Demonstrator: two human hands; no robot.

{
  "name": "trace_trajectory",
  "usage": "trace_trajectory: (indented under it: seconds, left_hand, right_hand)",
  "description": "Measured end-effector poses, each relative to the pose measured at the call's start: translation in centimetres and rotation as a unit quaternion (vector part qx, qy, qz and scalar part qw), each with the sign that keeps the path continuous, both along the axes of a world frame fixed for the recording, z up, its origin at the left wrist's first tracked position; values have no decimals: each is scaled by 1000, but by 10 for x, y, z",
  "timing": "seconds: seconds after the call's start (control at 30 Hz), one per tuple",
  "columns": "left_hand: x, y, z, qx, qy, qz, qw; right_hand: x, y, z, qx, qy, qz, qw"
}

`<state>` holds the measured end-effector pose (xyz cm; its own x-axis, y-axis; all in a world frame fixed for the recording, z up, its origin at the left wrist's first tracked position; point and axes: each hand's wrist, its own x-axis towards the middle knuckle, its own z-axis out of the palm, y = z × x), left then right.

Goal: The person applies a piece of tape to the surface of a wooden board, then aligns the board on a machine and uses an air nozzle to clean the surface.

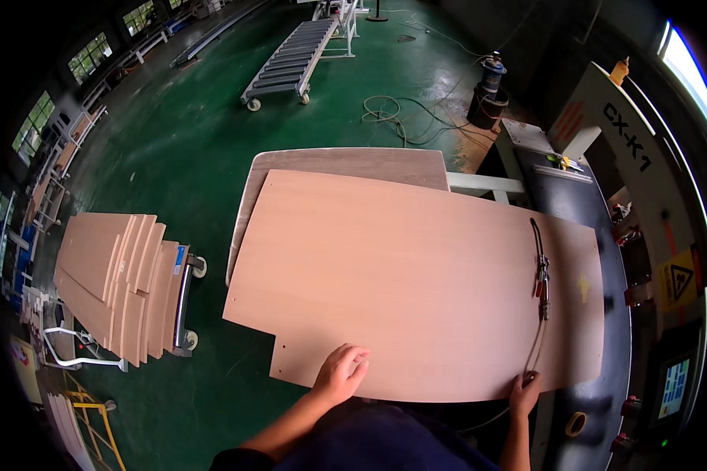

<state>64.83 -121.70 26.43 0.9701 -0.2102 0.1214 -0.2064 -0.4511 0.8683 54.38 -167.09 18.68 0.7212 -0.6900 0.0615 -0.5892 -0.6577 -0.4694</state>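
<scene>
A large light-brown wooden panel (416, 275) with a notched near-left corner lies flat in front of me, over a grey board (346, 162). My left hand (340, 374) rests on the panel's near edge with its fingers curled on the surface. Farther right on the same near edge is my right hand (525, 392), with the fingers over the edge beside a thin cable. That cable runs up the panel to a small metal tool (541, 275) lying on its right part.
A cart (126, 286) stacked with similar panels stands at the left on the green floor. A machine with a black bed (581, 212), a small screen (674, 387) and a warning sign is at the right. A roller conveyor (291, 59) and loose hoses (401, 118) lie farther back.
</scene>
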Motion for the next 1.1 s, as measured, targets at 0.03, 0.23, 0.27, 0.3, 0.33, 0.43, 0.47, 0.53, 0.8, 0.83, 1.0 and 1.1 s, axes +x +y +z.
trace_trajectory:
  seconds: [0.03,0.23,0.27,0.3,0.33,0.43,0.47,0.53,0.8,0.83,1.0,1.1]
  left_hand:
    - [6,-3,2,0,1,-15,1000]
    - [21,-3,-14,-42,4,-46,998]
    - [24,4,-19,-54,9,-51,997]
    - [25,7,-20,-41,28,-49,998]
    - [22,6,-21,-39,41,-64,996]
    - [24,-10,-25,-30,61,-102,992]
    - [22,-19,-24,-33,68,-124,989]
    - [19,-29,-17,-27,74,-161,984]
    - [6,-87,9,-29,66,-271,960]
    - [1,-94,4,-35,79,-279,956]
    - [-31,-137,-8,-126,218,-285,925]
    - [-49,-177,-4,-163,306,-296,890]
  right_hand:
    - [-14,3,-2,24,10,-31,999]
    - [-51,5,40,454,-222,-217,835]
    - [-58,4,55,457,-232,-220,830]
    - [-66,6,71,472,-236,-215,821]
    - [-82,9,83,492,-239,-205,812]
    - [-144,14,103,521,-249,-222,786]
    - [-160,18,105,527,-251,-219,782]
    - [-180,35,111,547,-244,-205,774]
    - [-147,22,76,652,-195,-200,705]
    - [-141,13,65,622,-195,-209,729]
    - [-116,-21,54,540,-248,-221,773]
    - [-112,-20,65,548,-179,-108,810]
